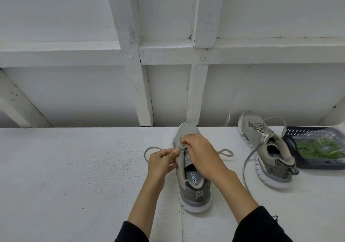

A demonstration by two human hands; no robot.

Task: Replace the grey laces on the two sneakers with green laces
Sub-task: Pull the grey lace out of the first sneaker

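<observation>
Unlacing step on near sneaker point(194, 184), directly under both hands on white bench point(74, 167). Left hand point(162, 162) pinching grey lace point(149, 153) at left eyelet row; right hand point(200, 153) curled over tongue and upper eyelets, fingertips hidden — cannot tell exactly what is pinched there. Best done by pulling one crossing at a time, top eyelets down toward toe, keeping shoe pinned so no sliding; short pulls, no yanking through several eyelets at once. Lace loose already — loops trailing out left and right of hands. Grey mesh upper, white sole, insole print visible. Second sneaker point(265, 148) well right of right hand, grey lace slack but threaded. Green laces point(319, 148) further right, in dark basket point(296, 129), untouched.
</observation>
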